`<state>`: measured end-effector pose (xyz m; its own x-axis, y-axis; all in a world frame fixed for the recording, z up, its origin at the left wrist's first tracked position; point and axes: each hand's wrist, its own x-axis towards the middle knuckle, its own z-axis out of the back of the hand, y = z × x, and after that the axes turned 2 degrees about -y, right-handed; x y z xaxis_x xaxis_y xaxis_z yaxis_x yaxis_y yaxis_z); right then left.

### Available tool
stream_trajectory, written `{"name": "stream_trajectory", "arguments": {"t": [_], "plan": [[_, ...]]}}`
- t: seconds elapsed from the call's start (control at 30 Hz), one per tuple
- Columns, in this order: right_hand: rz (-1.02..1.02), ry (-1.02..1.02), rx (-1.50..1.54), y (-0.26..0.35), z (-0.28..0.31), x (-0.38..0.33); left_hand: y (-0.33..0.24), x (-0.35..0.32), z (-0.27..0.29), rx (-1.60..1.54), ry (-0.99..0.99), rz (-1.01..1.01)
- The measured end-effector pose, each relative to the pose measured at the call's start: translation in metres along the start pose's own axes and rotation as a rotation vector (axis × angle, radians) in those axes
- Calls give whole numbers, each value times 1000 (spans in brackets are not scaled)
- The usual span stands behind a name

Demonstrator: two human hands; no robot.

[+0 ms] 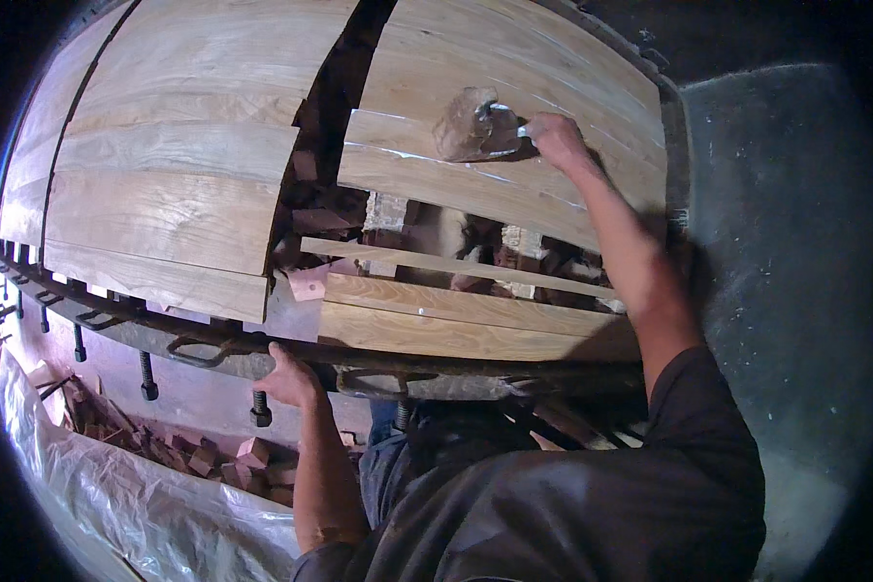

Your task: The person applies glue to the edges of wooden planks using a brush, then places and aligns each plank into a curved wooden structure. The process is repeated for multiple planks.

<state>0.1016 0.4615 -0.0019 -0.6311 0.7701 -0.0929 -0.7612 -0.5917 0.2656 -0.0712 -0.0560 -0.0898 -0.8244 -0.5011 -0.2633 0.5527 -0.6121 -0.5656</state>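
Observation:
My right hand [555, 138] is closed around the pale handle of a short tool with a broad, shiny brown-grey head [477, 128]; its exact kind is unclear. The tool's head is over the right wooden panel [514, 68], where white streaks run along several board joints. Down at the near edge, my left hand [291, 380] grips the dark metal rail [233, 357] beside a hanging bolt [261, 408]. Its fingers are partly hidden. Between my arms, two joined boards [456, 320] lie along the rail, with a narrow loose strip [456, 264] just beyond them.
Another wide wooden panel [175, 145] lies left, across a dark gap. Wood blocks [388, 209] show beneath the boards. Several bolts [148, 376] hang under the rail. Wood offcuts [252, 453] and plastic sheeting [155, 514] are below left. Grey floor [776, 242] lies right.

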Motion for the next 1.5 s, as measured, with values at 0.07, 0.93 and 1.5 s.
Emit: {"name": "stream_trajectory", "arguments": {"t": [0.07,0.93,1.5], "plan": [[-241,74,261,-7,3,-2,-4,-1,3,40,8,3],[-799,29,1378,-38,-12,-73,3,-13,3,194,-10,13],[-445,-150,2084,-21,8,-131,1,-10,5,192,0,46]]}}
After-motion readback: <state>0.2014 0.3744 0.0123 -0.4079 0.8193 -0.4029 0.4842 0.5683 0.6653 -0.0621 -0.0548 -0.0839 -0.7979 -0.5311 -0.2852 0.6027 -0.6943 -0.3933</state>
